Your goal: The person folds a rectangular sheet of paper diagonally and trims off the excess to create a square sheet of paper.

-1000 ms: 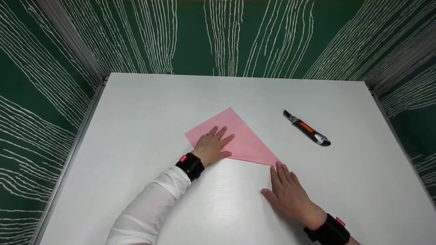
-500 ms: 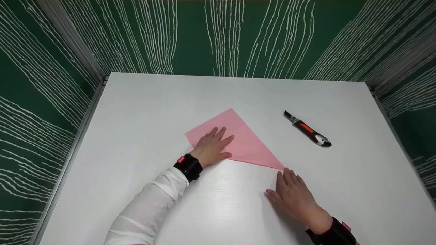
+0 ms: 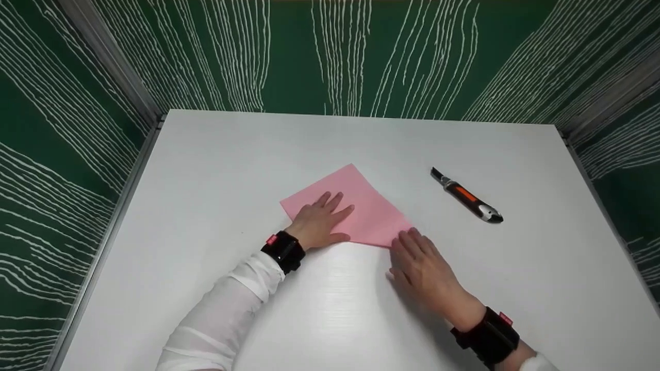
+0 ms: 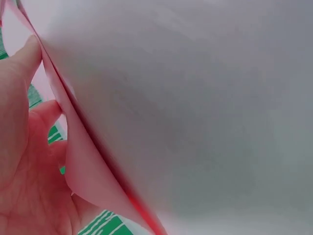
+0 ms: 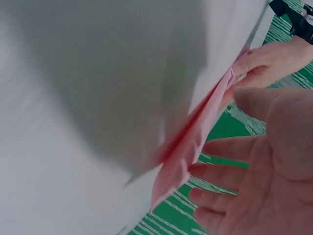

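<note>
Left grip, fingers spread, rests on the pink paper around midway between the worktop's side edges. Right grip, fingers nearly straight, meets the paper's end toward the right edge; whether it presses is hard to tell. Should the left lighten, the paper, rippled in the right wrist view, could slide and crease crooked.

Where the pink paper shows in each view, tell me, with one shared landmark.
Head: pink paper near centre, partly under the left hand.
Left wrist: pink paper slants from upper left to bottom centre.
Right wrist: pink paper slants from upper right to lower centre.
Shared landmark: left hand.
</note>
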Available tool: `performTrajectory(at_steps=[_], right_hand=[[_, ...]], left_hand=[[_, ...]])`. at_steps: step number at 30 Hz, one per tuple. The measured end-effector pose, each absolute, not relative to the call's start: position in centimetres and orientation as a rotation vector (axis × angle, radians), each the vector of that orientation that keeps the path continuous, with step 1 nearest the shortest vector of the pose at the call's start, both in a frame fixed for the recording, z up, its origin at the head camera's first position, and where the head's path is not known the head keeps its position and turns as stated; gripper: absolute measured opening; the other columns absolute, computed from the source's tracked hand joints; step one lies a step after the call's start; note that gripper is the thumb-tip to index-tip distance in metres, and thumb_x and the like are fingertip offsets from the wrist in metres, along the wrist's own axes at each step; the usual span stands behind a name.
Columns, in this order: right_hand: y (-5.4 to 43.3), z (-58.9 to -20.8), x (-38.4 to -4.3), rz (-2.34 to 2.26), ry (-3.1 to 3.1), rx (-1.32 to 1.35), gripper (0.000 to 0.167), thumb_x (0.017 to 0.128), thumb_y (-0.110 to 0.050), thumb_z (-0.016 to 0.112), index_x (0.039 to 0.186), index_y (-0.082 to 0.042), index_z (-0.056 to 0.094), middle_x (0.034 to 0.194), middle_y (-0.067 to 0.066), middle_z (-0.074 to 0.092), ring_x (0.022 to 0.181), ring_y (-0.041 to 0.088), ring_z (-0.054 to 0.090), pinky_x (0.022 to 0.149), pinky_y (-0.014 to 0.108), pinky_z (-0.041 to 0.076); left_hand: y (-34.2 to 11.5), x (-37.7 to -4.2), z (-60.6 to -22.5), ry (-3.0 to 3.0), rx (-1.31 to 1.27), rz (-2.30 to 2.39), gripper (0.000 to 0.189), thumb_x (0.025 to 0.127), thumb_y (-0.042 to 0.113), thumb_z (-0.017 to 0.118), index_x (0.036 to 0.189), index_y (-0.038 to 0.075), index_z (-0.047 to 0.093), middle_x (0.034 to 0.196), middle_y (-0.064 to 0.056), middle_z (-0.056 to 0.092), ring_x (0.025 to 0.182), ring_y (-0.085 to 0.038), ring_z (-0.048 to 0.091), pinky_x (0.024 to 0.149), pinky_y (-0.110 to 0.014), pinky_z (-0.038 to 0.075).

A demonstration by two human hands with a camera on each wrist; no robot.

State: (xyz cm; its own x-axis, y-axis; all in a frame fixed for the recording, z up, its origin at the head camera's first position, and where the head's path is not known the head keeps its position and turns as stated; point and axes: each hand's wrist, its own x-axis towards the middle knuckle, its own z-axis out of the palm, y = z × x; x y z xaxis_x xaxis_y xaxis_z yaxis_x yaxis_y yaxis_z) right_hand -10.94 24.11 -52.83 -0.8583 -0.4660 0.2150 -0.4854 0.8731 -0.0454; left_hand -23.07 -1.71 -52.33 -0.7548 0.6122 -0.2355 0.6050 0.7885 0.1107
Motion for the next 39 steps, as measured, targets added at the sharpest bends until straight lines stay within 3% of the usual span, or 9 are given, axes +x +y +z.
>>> performTrajectory(at_steps=[5,14,22,27,31,39], right_hand=[[22.9,-53.7,-11.7,0.177,-2.930,0.816,0.061,0.094,-0.033,0.068,0.142,0.003,0.053,0.148,0.024,0.051,0.140,0.042,0.046,0.113,0.052,0.042],[22.8,-54.4,-11.5,0.233,-2.990,0.791,0.060,0.096,-0.029,0.067,0.142,0.005,0.050,0.147,0.025,0.051,0.138,0.041,0.049,0.110,0.051,0.044],[24.2,-54.4,-10.7,0.256,-3.045,0.738,0.061,0.098,-0.030,0.063,0.144,0.007,0.048,0.150,0.028,0.046,0.140,0.043,0.045,0.113,0.051,0.041],[25.5,-54.2,-10.2,0.241,-3.073,0.698,0.060,0.098,-0.029,0.063,0.143,0.008,0.048,0.150,0.030,0.044,0.141,0.046,0.043,0.112,0.051,0.042],[26.4,-54.0,-9.8,0.241,-3.132,0.651,0.062,0.098,-0.031,0.062,0.146,0.005,0.045,0.153,0.031,0.040,0.142,0.047,0.040,0.108,0.052,0.045],[27.9,-53.4,-9.1,0.243,-3.168,0.631,0.065,0.099,-0.035,0.060,0.146,0.008,0.043,0.154,0.030,0.040,0.143,0.046,0.040,0.112,0.054,0.041]], left_hand=[[-1.7,-23.0,-52.4,2.736,0.936,0.044,0.072,0.098,0.061,0.047,0.160,0.031,0.023,0.169,-0.006,0.017,0.156,-0.030,0.017,0.110,-0.058,0.043],[-2.0,-23.4,-52.6,2.710,0.930,0.063,0.072,0.099,0.060,0.047,0.160,0.031,0.022,0.170,-0.005,0.014,0.157,-0.030,0.015,0.110,-0.057,0.044],[-4.5,-24.3,-53.2,2.711,1.166,0.117,0.062,0.101,0.048,0.051,0.156,0.026,0.035,0.166,-0.009,0.027,0.153,-0.032,0.027,0.102,-0.045,0.053],[-6.8,-24.6,-53.4,2.662,1.257,0.171,0.059,0.102,0.045,0.050,0.156,0.025,0.035,0.166,-0.010,0.026,0.154,-0.032,0.024,0.120,-0.041,0.034],[-8.6,-24.9,-53.4,2.606,1.251,0.300,0.058,0.103,0.041,0.051,0.156,0.022,0.036,0.166,-0.012,0.024,0.156,-0.032,0.019,0.127,-0.042,0.020],[-10.9,-25.3,-53.3,2.561,1.137,0.493,0.058,0.101,0.037,0.057,0.154,0.022,0.039,0.167,-0.011,0.022,0.156,-0.033,0.014,0.126,-0.048,0.021]])
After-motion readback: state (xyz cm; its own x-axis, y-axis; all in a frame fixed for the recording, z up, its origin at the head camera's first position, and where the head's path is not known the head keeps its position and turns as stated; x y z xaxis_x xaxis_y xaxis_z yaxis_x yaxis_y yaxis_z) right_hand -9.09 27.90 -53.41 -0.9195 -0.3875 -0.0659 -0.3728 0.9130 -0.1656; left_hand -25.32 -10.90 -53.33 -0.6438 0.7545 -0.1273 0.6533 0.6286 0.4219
